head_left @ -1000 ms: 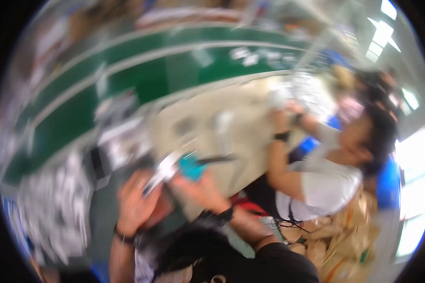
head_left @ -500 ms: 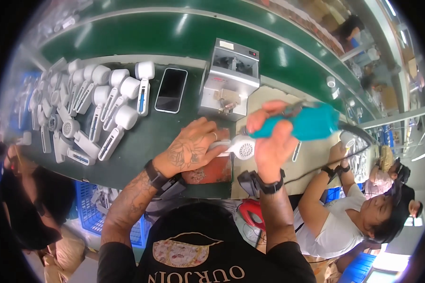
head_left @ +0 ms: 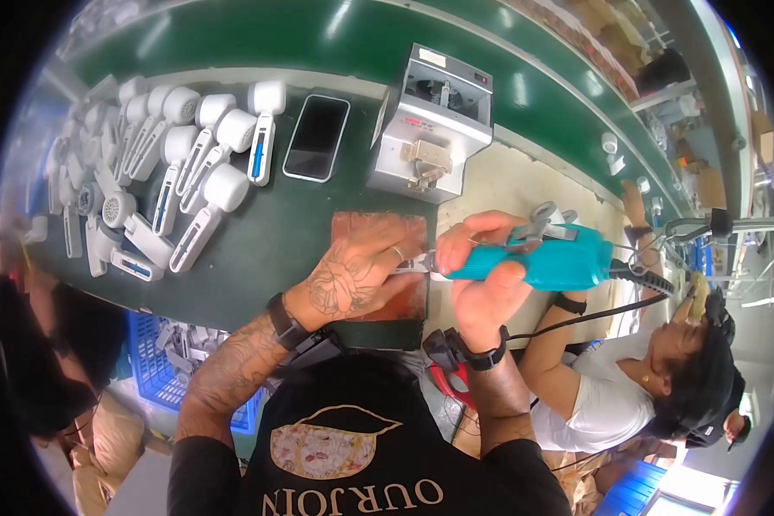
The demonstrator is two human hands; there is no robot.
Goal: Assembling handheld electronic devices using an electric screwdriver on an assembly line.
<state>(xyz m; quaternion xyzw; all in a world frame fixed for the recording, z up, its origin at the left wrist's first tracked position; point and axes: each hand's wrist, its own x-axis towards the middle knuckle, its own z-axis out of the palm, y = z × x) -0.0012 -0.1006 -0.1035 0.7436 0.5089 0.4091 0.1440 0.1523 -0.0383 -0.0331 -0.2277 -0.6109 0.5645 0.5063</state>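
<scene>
My left hand lies over a reddish-brown pad at the table's front edge. Its fingers are closed round a white device shaped like a shower head, mostly hidden by both hands. My right hand grips a teal electric screwdriver, held almost level, with its tip pointing left at the white device. Whether the tip touches cannot be made out. Just beyond the hands stands a grey metal box with an open top, like a screw feeder.
Several similar white devices lie at the left, near a phone. A black cable runs from the screwdriver's side toward my right wrist. A co-worker sits close on the right. Below the table edge is a blue basket.
The screwdriver has swung lower and its tip has moved left, nearer my left fingers. The white device's round grille, visible before, is now hidden. My head view has shifted slightly.
</scene>
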